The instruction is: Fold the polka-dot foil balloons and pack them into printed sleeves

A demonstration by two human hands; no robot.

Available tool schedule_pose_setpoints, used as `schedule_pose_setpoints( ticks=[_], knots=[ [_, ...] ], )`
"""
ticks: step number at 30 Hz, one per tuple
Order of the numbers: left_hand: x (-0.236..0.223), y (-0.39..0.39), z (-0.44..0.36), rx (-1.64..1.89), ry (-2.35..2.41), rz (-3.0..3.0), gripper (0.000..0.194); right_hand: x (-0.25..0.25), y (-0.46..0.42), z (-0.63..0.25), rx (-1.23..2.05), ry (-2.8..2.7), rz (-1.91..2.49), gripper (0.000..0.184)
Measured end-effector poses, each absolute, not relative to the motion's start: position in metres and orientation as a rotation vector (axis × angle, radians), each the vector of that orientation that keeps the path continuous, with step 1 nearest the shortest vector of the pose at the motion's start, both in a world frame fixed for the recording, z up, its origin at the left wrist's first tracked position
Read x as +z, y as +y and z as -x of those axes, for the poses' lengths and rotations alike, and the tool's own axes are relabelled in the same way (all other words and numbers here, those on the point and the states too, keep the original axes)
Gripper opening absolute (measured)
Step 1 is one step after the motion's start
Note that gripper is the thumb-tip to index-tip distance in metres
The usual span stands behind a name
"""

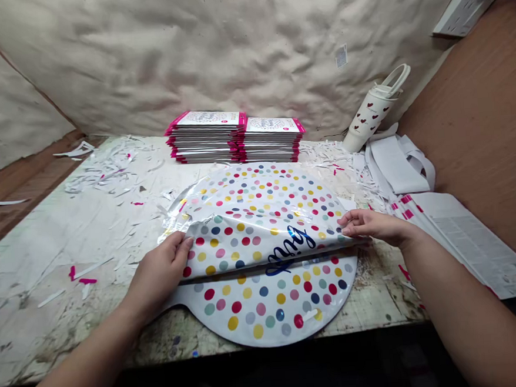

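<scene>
On the white table (58, 243), the left hand (160, 274) and right hand (373, 227) pinch the fold of a round, shiny, spotty foil balloon (255, 217).

From my station I see two stacks of pink-edged packets (232, 137) side by side at twelve o'clock. At one o'clock, a heart-print white bottle (367, 112) leans beside folded white strips (397, 166). A power socket (463, 5) sits at two, printed leaflets (468, 238) at three, and paper scraps (106, 171) at ten.
</scene>
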State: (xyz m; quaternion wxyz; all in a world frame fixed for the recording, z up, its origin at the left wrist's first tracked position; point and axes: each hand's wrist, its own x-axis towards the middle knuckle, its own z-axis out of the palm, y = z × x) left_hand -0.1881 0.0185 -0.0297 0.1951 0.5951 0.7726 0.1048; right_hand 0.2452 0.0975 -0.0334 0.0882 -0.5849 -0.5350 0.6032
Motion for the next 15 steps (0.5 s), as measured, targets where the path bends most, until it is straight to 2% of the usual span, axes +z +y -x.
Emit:
schedule_pose_setpoints(
  ticks=[2,4,8,10,13,15],
  knots=[
    [-0.032,0.024,0.188,0.311,2.179,-1.688,0.031,-0.031,0.096,-0.247,1.805,-1.539,1.72,0.061],
    [-0.034,0.03,0.189,0.313,2.186,-1.717,0.03,-0.028,0.092,-0.251,1.777,-1.508,1.752,0.068],
    [-0.038,0.04,0.191,0.266,2.207,-1.756,0.032,-0.026,0.08,-0.253,1.789,-1.39,1.601,0.065],
    [-0.039,0.038,0.186,0.271,2.273,-1.823,0.034,-0.03,0.075,-0.25,1.743,-1.285,1.522,0.069],
    [-0.042,0.022,0.166,0.484,2.339,-2.209,0.046,-0.043,0.075,-0.248,1.598,-1.189,1.61,0.076],
    [-0.046,0.008,0.147,0.466,2.096,-2.525,0.053,-0.048,0.081,-0.249,1.52,-1.239,1.693,0.074]
  ],
)
